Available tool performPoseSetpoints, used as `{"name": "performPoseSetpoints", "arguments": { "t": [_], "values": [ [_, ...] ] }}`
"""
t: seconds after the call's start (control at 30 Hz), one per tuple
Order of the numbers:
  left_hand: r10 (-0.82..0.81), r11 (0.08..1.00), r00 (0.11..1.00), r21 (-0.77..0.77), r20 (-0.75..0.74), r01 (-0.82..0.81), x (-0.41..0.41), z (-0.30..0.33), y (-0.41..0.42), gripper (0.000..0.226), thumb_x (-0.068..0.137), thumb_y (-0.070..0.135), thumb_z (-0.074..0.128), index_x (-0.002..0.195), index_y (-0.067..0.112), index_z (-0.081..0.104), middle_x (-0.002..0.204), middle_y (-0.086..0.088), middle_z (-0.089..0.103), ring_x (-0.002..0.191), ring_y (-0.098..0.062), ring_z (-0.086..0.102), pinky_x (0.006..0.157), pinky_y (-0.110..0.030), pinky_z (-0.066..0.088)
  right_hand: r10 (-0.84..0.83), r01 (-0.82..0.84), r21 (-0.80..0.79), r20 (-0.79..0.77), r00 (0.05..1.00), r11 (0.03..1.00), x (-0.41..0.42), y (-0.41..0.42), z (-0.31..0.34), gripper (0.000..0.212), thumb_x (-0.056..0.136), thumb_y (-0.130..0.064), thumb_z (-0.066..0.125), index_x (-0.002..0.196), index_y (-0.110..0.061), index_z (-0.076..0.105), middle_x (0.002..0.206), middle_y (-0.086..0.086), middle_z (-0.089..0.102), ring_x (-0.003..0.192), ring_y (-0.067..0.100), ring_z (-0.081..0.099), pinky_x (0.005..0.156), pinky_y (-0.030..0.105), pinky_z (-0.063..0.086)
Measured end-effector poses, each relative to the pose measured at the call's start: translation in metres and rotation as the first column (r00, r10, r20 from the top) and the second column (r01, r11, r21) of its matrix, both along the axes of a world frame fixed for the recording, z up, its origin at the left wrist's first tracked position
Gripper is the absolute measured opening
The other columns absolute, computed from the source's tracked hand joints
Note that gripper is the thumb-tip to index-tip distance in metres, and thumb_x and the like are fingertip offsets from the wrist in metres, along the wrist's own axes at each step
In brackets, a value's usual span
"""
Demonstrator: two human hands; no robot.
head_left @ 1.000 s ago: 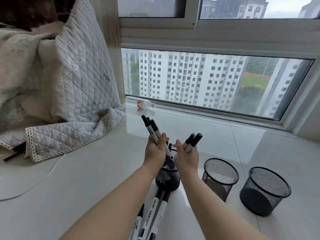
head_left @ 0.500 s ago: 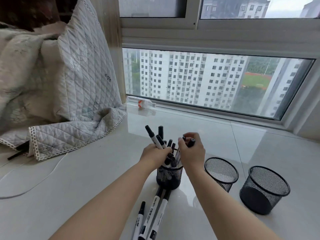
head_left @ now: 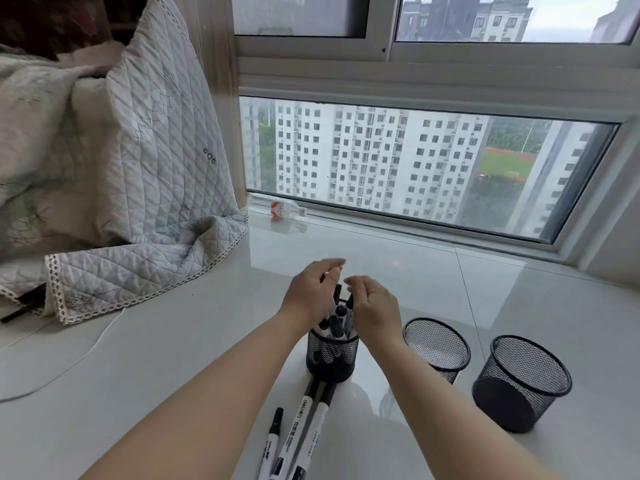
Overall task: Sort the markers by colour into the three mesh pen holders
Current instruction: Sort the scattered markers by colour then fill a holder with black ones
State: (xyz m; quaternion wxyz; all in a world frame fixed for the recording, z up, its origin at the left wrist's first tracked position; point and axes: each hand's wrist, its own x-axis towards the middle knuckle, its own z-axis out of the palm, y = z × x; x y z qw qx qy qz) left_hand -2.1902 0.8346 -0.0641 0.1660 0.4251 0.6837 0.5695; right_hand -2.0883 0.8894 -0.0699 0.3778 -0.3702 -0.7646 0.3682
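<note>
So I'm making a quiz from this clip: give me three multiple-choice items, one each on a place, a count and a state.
1. Where do the loose markers lie?
A in front of the left holder
B on the quilt
C inside the right holder

2. How many mesh holders stand on the surface?
A two
B three
C four

3. What is the middle holder's state?
A tipped over
B full
C upright, empty

Answers: 1 A, they lie by the left holder; 2 B, the right holder makes three; 3 C, nothing is inside.

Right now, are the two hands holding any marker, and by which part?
It cannot be told for sure. The left hand and right hand cup the caps of the markers standing in the holder; no grip shows.
</note>
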Motion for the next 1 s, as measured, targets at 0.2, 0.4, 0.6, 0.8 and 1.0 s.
{"name": "performPoseSetpoints", "arguments": {
  "t": [0.2,0.4,0.6,0.8,1.0],
  "values": [
    [-0.146,0.958,0.989,-0.254,-0.033,0.133,-0.005,-0.003,-0.003,0.036,0.098,0.034,0.038,0.129,0.024,0.053,0.136,-0.001,0.049,0.129,-0.017,0.042,0.106,-0.027,0.030,0.051,-0.037,-0.158,0.085,0.995,0.987,0.000,-0.003,0.008,0.040,0.100,-0.033,0.031,0.116,-0.012,0.061,0.118,0.012,0.062,0.115,0.027,0.052,0.099,0.040,0.039],
    [0.107,0.984,0.994,-0.142,-0.028,-0.110,0.007,-0.003,-0.038,0.047,0.097,0.047,0.028,0.138,0.026,0.039,0.143,-0.002,0.039,0.131,-0.018,0.036,0.107,-0.028,0.024,-0.103,0.101,-0.024,-0.102,0.989,0.995,0.027,-0.033,0.009,0.031,0.095,-0.033,0.041,0.121,-0.020,0.053,0.118,0.001,0.053,0.116,0.020,0.046,0.100,0.041,0.038],
    [0.253,0.929,0.967,-0.277,-0.004,-0.245,0.018,-0.052,-0.113,0.026,0.098,0.028,0.037,0.111,0.019,0.058,0.114,-0.002,0.060,0.109,-0.020,0.053,0.087,-0.027,0.038,-0.133,0.136,0.028,-0.089,0.987,0.990,0.059,-0.087,-0.028,0.008,0.088,-0.020,0.052,0.082,-0.026,0.052,0.068,-0.010,0.058,0.066,0.016,0.055,0.059,0.029,0.041],
    [0.129,0.793,0.915,-0.515,-0.381,-0.326,0.026,-0.093,-0.169,0.031,0.094,0.032,0.044,0.122,0.027,0.056,0.128,0.006,0.055,0.121,-0.015,0.044,0.100,-0.030,0.034,0.014,0.075,-0.203,0.403,0.915,0.976,0.054,-0.119,-0.067,0.028,0.089,-0.036,0.048,0.110,-0.019,0.051,0.105,0.003,0.062,0.096,0.026,0.058,0.073,0.031,0.040],
    [0.118,0.777,0.908,-0.532,-0.402,-0.337,0.042,-0.093,-0.184,0.035,0.082,0.054,0.054,0.106,0.030,0.060,0.115,0.007,0.053,0.115,-0.015,0.044,0.095,-0.029,0.037,0.009,0.131,-0.189,0.601,0.799,0.973,0.036,-0.124,-0.066,0.059,0.082,-0.054,0.052,0.122,-0.011,0.046,0.121,0.008,0.057,0.111,0.030,0.056,0.085,0.035,0.043]
  ]
}}
